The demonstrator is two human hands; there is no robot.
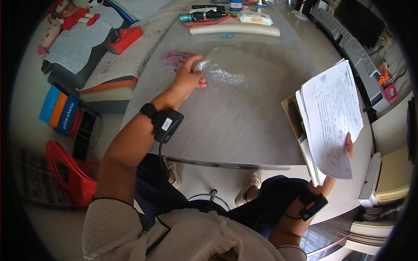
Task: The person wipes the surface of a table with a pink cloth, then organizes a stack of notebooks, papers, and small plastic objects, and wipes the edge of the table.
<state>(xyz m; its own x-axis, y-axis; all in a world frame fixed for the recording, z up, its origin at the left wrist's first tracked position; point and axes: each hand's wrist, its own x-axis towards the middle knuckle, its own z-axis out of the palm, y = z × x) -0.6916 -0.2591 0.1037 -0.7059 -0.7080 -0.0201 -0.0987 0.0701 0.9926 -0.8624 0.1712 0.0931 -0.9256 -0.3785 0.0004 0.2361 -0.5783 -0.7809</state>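
My left hand (188, 77) reaches over the grey table (209, 130), one finger stretched out and the others curled. It is at the near left edge of a crumpled clear plastic sheet or bag (225, 73); whether the fingers pinch it cannot be made out. Just beyond that hand lies a small mauve cloth (176, 58). At the table's right side, my right hand (349, 146) grips a stack of loose papers (329, 111) covered in writing, tilted upright. Most of this hand is hidden behind the sheets. A brown-edged board or box (290, 111) shows behind the stack.
At the far end are a pale roll (235, 30), a wipes packet (255, 18), a red tray (205, 23) with dark items, and a blue container (235, 5). Left of the table stand a sofa (111, 71) with dolls and a red plastic stool (70, 176).
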